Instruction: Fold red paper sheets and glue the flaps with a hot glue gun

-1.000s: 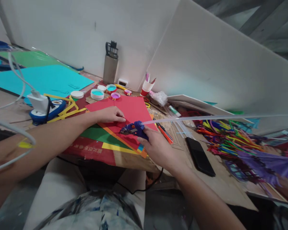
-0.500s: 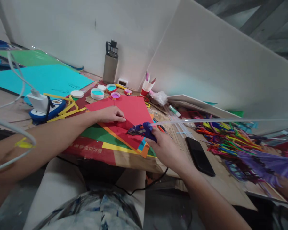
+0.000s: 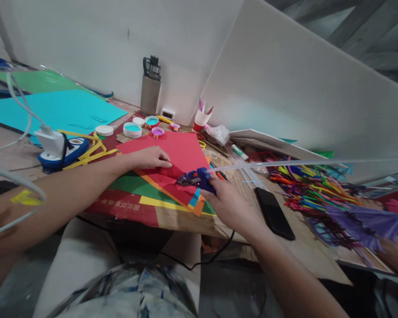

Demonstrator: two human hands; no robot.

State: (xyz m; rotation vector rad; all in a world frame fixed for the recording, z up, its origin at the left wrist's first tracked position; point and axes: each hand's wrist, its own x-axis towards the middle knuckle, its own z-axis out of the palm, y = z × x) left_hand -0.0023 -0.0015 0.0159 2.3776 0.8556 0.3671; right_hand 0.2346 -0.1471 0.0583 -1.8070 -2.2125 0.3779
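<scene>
My right hand (image 3: 227, 201) is wrapped round a blue glue gun (image 3: 199, 180), with a long clear stick running out of its back to the right. The gun's tip points left, low over the red paper (image 3: 182, 148). My left hand (image 3: 152, 158) rests on that paper, thumb and fingers pinched at a raised red fold; how much paper is between them is hard to tell. Under the red paper lie orange, green (image 3: 132, 184) and yellow (image 3: 162, 203) sheets.
Paint pots (image 3: 132, 129), a bottle (image 3: 150, 88) and a pen cup (image 3: 201, 119) stand behind. A phone (image 3: 274, 213) lies right, before colourful pipe cleaners (image 3: 315, 185). Another person's hand (image 3: 396, 254) is at far right. A charger (image 3: 51, 140) sits left.
The view has shifted slightly. Both hands keep nearly the same place over the red paper, and the right one still holds the glue gun.
</scene>
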